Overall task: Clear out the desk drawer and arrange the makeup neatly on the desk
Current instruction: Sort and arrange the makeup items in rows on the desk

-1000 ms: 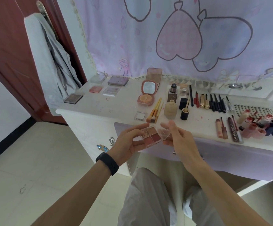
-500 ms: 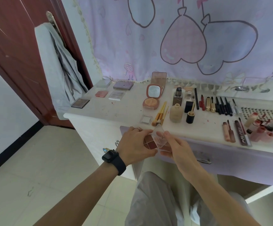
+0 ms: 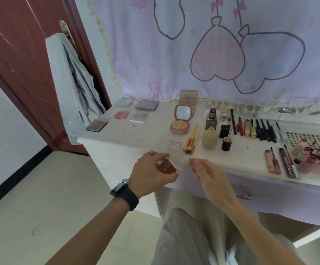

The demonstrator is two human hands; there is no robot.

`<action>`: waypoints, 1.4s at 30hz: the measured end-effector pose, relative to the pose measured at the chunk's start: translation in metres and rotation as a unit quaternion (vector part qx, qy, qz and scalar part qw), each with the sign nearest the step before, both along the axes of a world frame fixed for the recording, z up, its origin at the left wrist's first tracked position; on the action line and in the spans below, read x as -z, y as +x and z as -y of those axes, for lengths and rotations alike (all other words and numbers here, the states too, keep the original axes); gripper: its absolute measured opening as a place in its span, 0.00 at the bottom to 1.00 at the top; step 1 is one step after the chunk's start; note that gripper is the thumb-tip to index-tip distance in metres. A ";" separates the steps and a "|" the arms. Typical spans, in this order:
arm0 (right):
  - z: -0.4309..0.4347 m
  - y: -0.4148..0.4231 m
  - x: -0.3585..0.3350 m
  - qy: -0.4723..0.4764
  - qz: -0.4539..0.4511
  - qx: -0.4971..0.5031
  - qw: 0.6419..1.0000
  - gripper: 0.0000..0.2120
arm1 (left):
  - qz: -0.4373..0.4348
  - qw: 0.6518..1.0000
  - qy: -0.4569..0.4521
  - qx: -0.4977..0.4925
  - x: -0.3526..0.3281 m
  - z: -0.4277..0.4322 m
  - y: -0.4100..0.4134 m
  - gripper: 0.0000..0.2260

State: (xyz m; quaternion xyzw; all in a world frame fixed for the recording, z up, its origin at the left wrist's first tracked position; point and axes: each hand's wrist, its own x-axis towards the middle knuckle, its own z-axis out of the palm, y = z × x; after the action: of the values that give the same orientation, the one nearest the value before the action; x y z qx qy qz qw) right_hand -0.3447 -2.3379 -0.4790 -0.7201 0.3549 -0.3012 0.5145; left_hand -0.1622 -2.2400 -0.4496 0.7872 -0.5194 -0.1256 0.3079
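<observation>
Holding a little makeup palette by the front edge of the desk.
Your left hand point(image 3: 151, 175) grips the palette point(image 3: 166, 167), fingers curled round it, just in front of the desk point(image 3: 136, 138) edge, left of the middle. Its clear lid point(image 3: 178, 158) stands open. Your right hand point(image 3: 208, 176) is just beside it, fingers loose and holding nothing, tips close to the lid; you cannot tell if they touch. A black watch point(image 3: 123, 194) sits on your left wrist. On the desk, the yellow brushes point(image 3: 190, 139) and a beige bottle point(image 3: 209, 138) lie near the front middle. A round pink compact point(image 3: 181, 119) stands open behind them. Dark pencils point(image 3: 264, 129) line up toward the back right. A brown flat case point(image 3: 96, 125) lies at the left edge.
</observation>
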 end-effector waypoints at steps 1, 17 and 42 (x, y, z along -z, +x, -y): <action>0.003 -0.003 0.003 -0.071 -0.041 0.011 0.997 0.09 | -0.022 1.000 -0.008 -0.016 0.000 0.000 0.006 0.32; 0.007 0.129 -0.004 -0.476 -0.235 -0.099 0.842 0.24 | -0.057 0.985 -0.014 -0.164 -0.047 0.089 0.150 0.25; 0.031 0.196 0.033 -0.565 -0.309 -0.093 0.759 0.27 | 0.084 0.982 0.138 -0.102 -0.009 0.301 0.177 0.20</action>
State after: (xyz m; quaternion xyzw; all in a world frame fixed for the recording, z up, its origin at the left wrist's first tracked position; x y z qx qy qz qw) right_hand -0.1490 -2.3684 -0.5123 -0.9635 0.1916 -0.1589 -0.0983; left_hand 0.0147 -2.5412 -0.4404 0.8785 -0.4385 -0.0975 0.1627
